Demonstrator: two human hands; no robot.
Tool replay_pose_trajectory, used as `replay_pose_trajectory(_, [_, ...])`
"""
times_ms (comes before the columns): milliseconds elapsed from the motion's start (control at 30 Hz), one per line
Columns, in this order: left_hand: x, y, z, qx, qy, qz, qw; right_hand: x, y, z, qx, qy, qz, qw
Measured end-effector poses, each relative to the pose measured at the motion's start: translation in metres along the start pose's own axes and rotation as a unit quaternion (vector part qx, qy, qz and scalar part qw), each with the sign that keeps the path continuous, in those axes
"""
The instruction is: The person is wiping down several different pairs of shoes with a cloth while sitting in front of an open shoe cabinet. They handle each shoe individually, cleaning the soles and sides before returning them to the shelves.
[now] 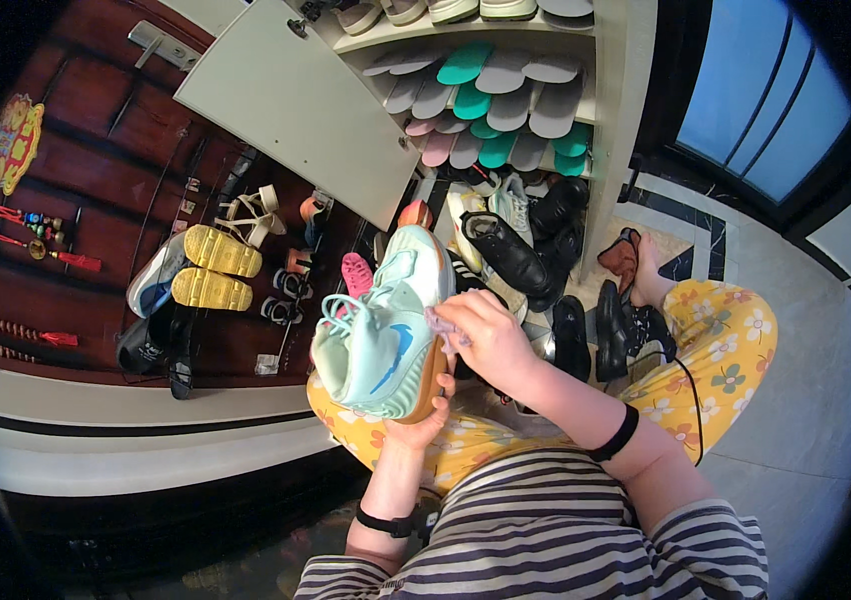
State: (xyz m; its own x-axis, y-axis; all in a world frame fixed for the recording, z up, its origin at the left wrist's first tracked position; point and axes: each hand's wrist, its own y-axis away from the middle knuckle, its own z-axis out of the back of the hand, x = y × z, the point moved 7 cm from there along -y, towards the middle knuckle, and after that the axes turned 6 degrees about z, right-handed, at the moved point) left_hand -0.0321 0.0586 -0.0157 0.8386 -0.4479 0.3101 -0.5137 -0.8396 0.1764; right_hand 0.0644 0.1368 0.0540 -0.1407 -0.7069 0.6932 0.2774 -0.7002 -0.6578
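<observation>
My left hand (425,420) grips a light blue Nike high-top sneaker (384,337) from below, at the heel end of its brown sole. The toe points away from me and the pale laces stand up in a loop. Pinched in my right hand (482,330) is a small crumpled purple cloth (446,330), which touches the side of the sneaker near the midsole. The sneaker hides most of my left palm and part of a pink shoe (356,274) behind it.
Ahead stands a shoe cabinet (605,135) with slippers on its shelves and an open door (305,97). Black boots (508,251) and other shoes crowd its base. Black leather shoes (610,334) lie beside my right leg. Yellow sandals (215,259) rest at the left.
</observation>
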Motion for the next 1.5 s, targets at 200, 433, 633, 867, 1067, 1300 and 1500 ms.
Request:
replay_pose_trajectory(200, [-0.025, -0.003, 0.002, -0.070, -0.105, -0.110, 0.986, 0.015, 0.012, -0.014, 0.037, -0.008, -0.063, 0.997])
replay_pose_trajectory(433, [-0.047, -0.002, 0.006, -0.195, -0.229, -0.224, 0.927, 0.021, 0.011, -0.007, 0.025, -0.042, -0.020, 0.999])
replay_pose_trajectory(633, [-0.024, -0.011, 0.002, -0.146, -0.256, -0.171, 0.940, 0.008, 0.004, 0.003, -0.013, -0.073, -0.097, 0.992])
replay_pose_trajectory(867, [-0.055, -0.017, -0.005, -0.216, -0.304, -0.273, 0.887, 0.014, 0.013, 0.010, 0.038, -0.146, -0.145, 0.978])
replay_pose_trajectory(1067, [-0.064, -0.025, -0.020, -0.176, -0.390, -0.276, 0.861, -0.002, -0.008, 0.009, 0.183, -0.171, -0.245, 0.937])
replay_pose_trajectory(1300, [-0.064, -0.074, -0.050, -0.166, -0.415, -0.267, 0.854, -0.021, -0.044, 0.028, 0.214, -0.087, -0.196, 0.953])
replay_pose_trajectory(1500, [-0.074, -0.094, -0.085, -0.078, -0.443, -0.214, 0.867, -0.003, -0.085, 0.031, 0.188, -0.031, -0.091, 0.977])
